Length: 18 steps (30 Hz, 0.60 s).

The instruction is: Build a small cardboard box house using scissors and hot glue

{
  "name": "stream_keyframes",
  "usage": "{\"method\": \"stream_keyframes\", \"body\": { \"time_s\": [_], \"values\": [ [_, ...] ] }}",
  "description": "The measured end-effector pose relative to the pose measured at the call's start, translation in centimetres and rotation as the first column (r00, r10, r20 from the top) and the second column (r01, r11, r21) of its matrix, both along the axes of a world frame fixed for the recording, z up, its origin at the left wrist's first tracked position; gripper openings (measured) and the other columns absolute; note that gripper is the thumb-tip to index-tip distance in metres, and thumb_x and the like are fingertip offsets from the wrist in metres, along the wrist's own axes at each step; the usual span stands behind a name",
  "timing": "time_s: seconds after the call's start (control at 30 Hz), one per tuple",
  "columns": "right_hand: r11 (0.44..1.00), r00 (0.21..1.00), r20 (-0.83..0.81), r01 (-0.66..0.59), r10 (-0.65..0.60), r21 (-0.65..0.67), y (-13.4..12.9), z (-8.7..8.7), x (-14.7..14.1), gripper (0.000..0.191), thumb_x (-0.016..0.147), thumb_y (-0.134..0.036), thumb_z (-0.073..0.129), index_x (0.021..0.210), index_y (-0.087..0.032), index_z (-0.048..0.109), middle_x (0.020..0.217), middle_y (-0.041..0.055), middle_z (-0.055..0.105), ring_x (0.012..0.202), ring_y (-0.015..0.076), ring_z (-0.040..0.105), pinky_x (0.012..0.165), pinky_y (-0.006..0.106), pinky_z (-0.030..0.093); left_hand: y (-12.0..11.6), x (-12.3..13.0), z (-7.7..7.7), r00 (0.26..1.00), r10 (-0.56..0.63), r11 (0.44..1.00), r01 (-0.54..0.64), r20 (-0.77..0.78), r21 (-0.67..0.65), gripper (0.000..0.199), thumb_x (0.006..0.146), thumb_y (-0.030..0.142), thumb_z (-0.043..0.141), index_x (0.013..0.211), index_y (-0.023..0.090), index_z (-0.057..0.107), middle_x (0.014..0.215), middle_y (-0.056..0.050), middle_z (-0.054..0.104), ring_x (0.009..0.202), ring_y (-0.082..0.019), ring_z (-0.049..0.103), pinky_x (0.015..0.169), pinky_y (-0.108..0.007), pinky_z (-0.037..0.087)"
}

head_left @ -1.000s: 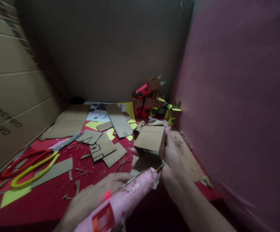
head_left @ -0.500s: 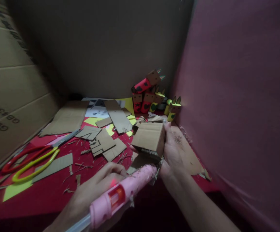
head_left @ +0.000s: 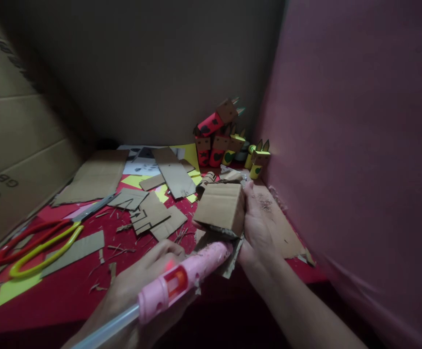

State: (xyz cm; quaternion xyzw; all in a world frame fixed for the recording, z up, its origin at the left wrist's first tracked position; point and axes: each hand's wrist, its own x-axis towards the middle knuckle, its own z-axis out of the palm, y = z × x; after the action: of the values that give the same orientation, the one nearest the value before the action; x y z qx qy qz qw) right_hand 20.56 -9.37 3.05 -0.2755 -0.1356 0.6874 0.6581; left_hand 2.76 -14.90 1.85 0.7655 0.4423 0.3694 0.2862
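My left hand [head_left: 153,276] is closed around a pink hot glue gun [head_left: 192,271], with a clear glue stick [head_left: 112,327] sticking out of its back end. A red-orange glow shows at the gun's side window. The gun's front end is at the lower edge of a small folded cardboard box [head_left: 220,206]; whether the nozzle touches it is hidden. My right hand [head_left: 256,228] grips the box from its right side, thumb up along the edge. A torn cardboard flap hangs below the box, beside the gun's tip.
Red-and-yellow scissors [head_left: 45,242] lie at left among cardboard scraps [head_left: 149,213] and thin shreds on a red cloth. Several red and yellow paper figures [head_left: 216,140] stand at the back. A cardboard wall [head_left: 14,121] rises left, a pink one [head_left: 342,145] right.
The view has shifted slightly, so the surroundings sit a little further left. The glue gun stays at the box's lower edge, and the flap under the box shows more. Both grips are unchanged.
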Motion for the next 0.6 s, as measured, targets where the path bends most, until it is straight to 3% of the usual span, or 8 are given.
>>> {"method": "stream_keyframes", "body": {
  "time_s": [0.2, 0.3, 0.43, 0.6],
  "values": [
    [0.999, 0.999, -0.047, -0.007, 0.005, -0.041, 0.02, 0.05, 0.18, 0.056, 0.082, -0.062, 0.057, 0.107, -0.013, 0.068, 0.081, 0.0112, 0.074, 0.088, 0.0282, 0.07, 0.083, 0.05, 0.055, 0.11, 0.15, 0.43, 1.0, -0.024, 0.988, 0.026, -0.017, 0.15, 0.031, 0.086, 0.057, 0.055, 0.096, 0.032, 0.072, 0.079, 0.003, 0.067, 0.069, -0.014, 0.064, 0.055, -0.015, 0.048],
    [0.999, 0.997, -0.072, -0.011, 0.007, -0.051, -0.08, 0.09, 0.17, 0.055, 0.081, -0.061, 0.059, 0.107, -0.014, 0.068, 0.08, 0.0104, 0.074, 0.088, 0.0282, 0.071, 0.083, 0.049, 0.056, 0.32, 0.11, 0.21, 0.998, -0.057, 0.979, 0.059, -0.016, 0.197, 0.028, 0.087, 0.053, 0.056, 0.092, 0.031, 0.072, 0.08, 0.002, 0.067, 0.072, -0.015, 0.063, 0.055, -0.016, 0.048],
    [0.999, 0.997, -0.071, -0.022, 0.02, -0.037, -0.07, -0.08, 0.28, 0.058, 0.079, -0.063, 0.061, 0.108, -0.014, 0.068, 0.079, 0.0099, 0.074, 0.087, 0.0285, 0.071, 0.083, 0.049, 0.056, 0.28, -0.09, -0.13, 0.994, -0.098, 0.979, 0.105, -0.048, 0.177, 0.02, 0.088, 0.042, 0.056, 0.084, 0.026, 0.068, 0.088, 0.0, 0.064, 0.082, -0.017, 0.062, 0.063, -0.018, 0.048],
    [0.999, 0.999, -0.038, -0.035, 0.034, -0.015, -0.02, -0.37, 0.48, 0.06, 0.077, -0.064, 0.062, 0.108, -0.013, 0.068, 0.079, 0.0108, 0.074, 0.084, 0.0284, 0.071, 0.082, 0.05, 0.056, 0.0, -0.01, -0.04, 0.993, -0.087, 0.982, 0.099, -0.078, 0.158, 0.024, 0.09, 0.043, 0.05, 0.086, 0.025, 0.065, 0.086, -0.002, 0.064, 0.081, -0.018, 0.061, 0.063, -0.019, 0.047]
  ]
}}
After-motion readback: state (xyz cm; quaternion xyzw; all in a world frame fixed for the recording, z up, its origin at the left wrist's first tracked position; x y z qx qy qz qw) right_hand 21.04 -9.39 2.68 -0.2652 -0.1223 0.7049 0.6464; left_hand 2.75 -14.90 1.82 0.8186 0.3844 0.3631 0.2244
